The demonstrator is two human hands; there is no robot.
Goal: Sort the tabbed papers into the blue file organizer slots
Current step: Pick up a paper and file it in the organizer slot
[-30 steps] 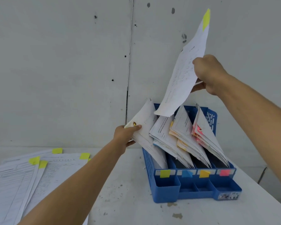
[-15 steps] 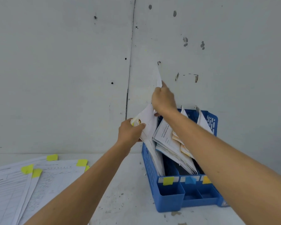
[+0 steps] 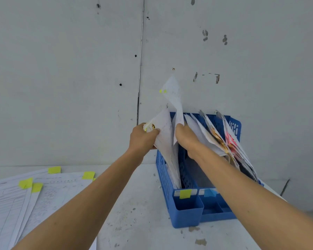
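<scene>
The blue file organizer (image 3: 186, 215) is set on the table (image 3: 134, 210), against the wall (image 3: 61, 69). The paper stack (image 3: 167, 141) in its leftmost slot, marked w/ a yellow label (image 3: 185, 193), is pinched at the top corner by the L hand (image 3: 143, 137): thumb on top, other fingers curled underneath, stack leaned left. A yellow-tabbed sheet (image 3: 173, 94) is held by the R hand (image 3: 186, 139) just beside that stack, lower end down in the gap at the same slot, tabbed end standing above the organizer's back edge. R fingertips are hidden behind the sheet, but the hand is closed on the paper. The next slot, w/ a blue label (image 3: 209, 193), is crossed by the R forearm. Orange-tabbed papers (image 3: 216, 134) and pink-tabbed papers (image 3: 230, 141) are leaned in slots further right. Loose papers (image 3: 16, 204) w/ yellow tabs are fanned at far left, well apart from the organizer.
</scene>
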